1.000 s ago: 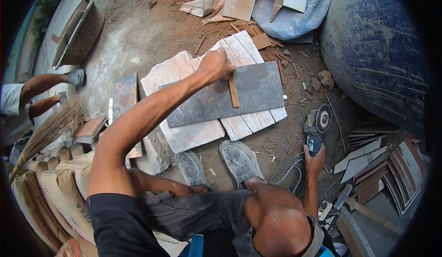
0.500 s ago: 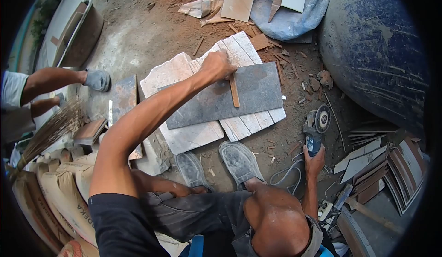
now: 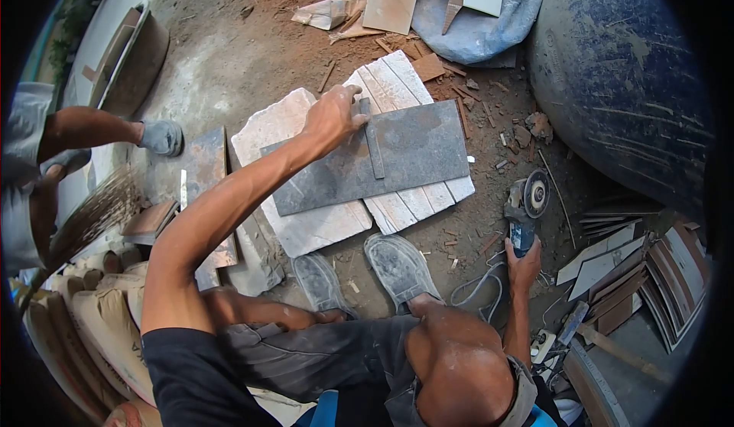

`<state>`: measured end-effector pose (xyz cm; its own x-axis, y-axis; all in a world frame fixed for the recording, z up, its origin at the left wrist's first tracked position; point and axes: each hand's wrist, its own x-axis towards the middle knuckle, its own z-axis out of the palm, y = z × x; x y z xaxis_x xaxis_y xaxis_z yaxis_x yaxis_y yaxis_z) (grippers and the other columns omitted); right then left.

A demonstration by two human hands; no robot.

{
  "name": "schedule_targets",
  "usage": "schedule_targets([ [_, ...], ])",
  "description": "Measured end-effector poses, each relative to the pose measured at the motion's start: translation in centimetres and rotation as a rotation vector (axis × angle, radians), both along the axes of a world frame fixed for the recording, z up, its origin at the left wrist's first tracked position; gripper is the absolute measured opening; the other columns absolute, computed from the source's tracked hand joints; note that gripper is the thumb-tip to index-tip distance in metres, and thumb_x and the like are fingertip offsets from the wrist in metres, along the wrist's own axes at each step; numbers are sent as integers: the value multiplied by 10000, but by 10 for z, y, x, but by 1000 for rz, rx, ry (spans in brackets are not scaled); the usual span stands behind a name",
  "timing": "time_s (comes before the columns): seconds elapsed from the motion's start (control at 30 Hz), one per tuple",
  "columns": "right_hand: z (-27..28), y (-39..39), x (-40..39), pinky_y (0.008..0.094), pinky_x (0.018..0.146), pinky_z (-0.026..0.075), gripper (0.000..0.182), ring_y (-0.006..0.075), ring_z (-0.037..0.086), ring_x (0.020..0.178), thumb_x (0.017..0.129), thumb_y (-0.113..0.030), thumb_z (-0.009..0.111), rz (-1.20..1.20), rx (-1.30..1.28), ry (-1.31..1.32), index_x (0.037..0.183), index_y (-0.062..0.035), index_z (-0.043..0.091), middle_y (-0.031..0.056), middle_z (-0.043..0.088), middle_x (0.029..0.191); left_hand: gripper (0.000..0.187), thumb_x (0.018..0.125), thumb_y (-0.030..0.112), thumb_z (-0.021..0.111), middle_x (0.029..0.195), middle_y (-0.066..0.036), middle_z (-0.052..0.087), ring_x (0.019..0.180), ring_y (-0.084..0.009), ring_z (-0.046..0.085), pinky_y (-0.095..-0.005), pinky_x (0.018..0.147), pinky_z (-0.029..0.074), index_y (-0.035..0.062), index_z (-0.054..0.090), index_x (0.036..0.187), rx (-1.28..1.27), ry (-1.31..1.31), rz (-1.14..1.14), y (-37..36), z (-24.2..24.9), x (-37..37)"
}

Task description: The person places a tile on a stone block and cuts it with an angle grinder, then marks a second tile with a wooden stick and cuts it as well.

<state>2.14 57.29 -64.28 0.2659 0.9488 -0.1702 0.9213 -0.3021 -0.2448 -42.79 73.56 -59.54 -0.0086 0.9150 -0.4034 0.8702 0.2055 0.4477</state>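
Note:
My left hand [image 3: 334,121] is at the upper edge of a dark grey tile [image 3: 420,148], thumb and forefinger apart beside the upper end of a narrow grey strip [image 3: 375,150]. The thumb seems to touch the strip, which lies across the tile. Beneath the tile are pale, rough-edged slabs [image 3: 325,227], the right one with parallel grooves. Off to the right, my right hand [image 3: 524,263] is wrapped round the body of an angle grinder [image 3: 523,224], its disc facing up and clear of the tile.
A large blue drum [image 3: 627,75] stands at the upper right. Stacked tile offcuts [image 3: 677,282] lie at the lower right, with a cable [image 3: 489,289] near my right hand. Another person's legs [image 3: 92,129] and a broom [image 3: 92,217] are at the left, above filled sacks [image 3: 107,320].
My left hand has moved left and its fingers have spread. The strip has shifted left and now shows a grey face instead of a brown one. The grinder has hardly moved.

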Motion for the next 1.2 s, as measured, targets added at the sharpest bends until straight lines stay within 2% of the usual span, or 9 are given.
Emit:
schedule_targets([
  [0.17, -1, 0, 0, 434, 851, 440, 673, 410, 563, 1004, 761, -398, 705, 3, 12, 13, 1196, 56, 466, 259, 563, 1109, 1116, 553, 449, 839, 1455, -245, 194, 1270, -410, 362, -466, 1021, 384, 70, 236, 1412, 106, 115, -273, -27, 0, 9],
  [0.33, 1, 0, -1, 431, 851, 442, 673, 411, 565, 1001, 757, -393, 711, -5, 7, 27, 1196, 55, 467, 260, 564, 1109, 1292, 441, 488, 861, 1486, -237, 87, 1331, -436, 226, -499, 1096, 276, 131, 141, 1453, 17, 62, -304, -42, 0, 13],
  [0.53, -2, -1, 1, 434, 847, 442, 668, 412, 565, 998, 753, -383, 718, -9, 13, 8, 1192, 55, 469, 261, 566, 1101, 958, 567, 420, 804, 1496, -84, 217, 1361, -304, 245, -458, 1147, 184, 238, 347, 1390, 134, 307, -630, -31, -8, -1],
  [0.6, -5, -2, 3, 437, 845, 442, 663, 412, 565, 996, 751, -377, 722, 19, 52, 5, 1188, 55, 471, 259, 567, 1096, 528, 744, 340, 683, 1398, -39, 399, 1324, -215, 325, -443, 1157, 150, 198, 529, 1229, 308, 225, -764, -21, -18, -15],
  [0.7, -3, -2, 1, 437, 840, 444, 661, 411, 566, 992, 751, -376, 723, 10, 38, 8, 1185, 55, 473, 256, 567, 1092, 243, 854, 282, 548, 1247, -46, 517, 1232, -192, 419, -428, 1119, 234, 159, 598, 1058, 366, 265, -907, -11, -15, -22],
  [0.93, -3, -1, 2, 434, 833, 448, 661, 410, 566, 990, 753, -385, 718, 12, 34, 3, 1183, 54, 473, 252, 566, 1093, 213, 858, 289, 561, 1051, -60, 590, 1028, -223, 543, -393, 910, 427, 85, 590, 913, 254, 346, -1022, -14, 1, -15],
  [1.03, -2, -1, 1, 434, 835, 448, 661, 410, 567, 990, 756, -389, 714, 11, 33, 7, 1184, 53, 473, 254, 565, 1093, 267, 824, 291, 626, 721, -110, 631, 646, -248, 634, -373, 559, 519, 33, 594, 763, 261, 67, -405, -29, 10, -1],
  [1.13, -3, -2, 2, 435, 838, 446, 663, 412, 566, 991, 757, -391, 713, 12, 28, 11, 1187, 52, 471, 254, 565, 1095, 304, 821, 267, 652, 582, -114, 619, 514, -208, 629, -319, 500, 513, 1, 584, 690, -64, -169, 13, -35, 7, 11],
  [1.2, -2, -1, 1, 437, 841, 444, 667, 414, 563, 992, 757, -391, 713, 10, 26, 11, 1191, 51, 467, 254, 564, 1097, 330, 818, 258, 668, 530, -133, 610, 493, -182, 642, -280, 469, 506, -11, 578, 650, -37, -177, 36, -36, 3, 21],
])
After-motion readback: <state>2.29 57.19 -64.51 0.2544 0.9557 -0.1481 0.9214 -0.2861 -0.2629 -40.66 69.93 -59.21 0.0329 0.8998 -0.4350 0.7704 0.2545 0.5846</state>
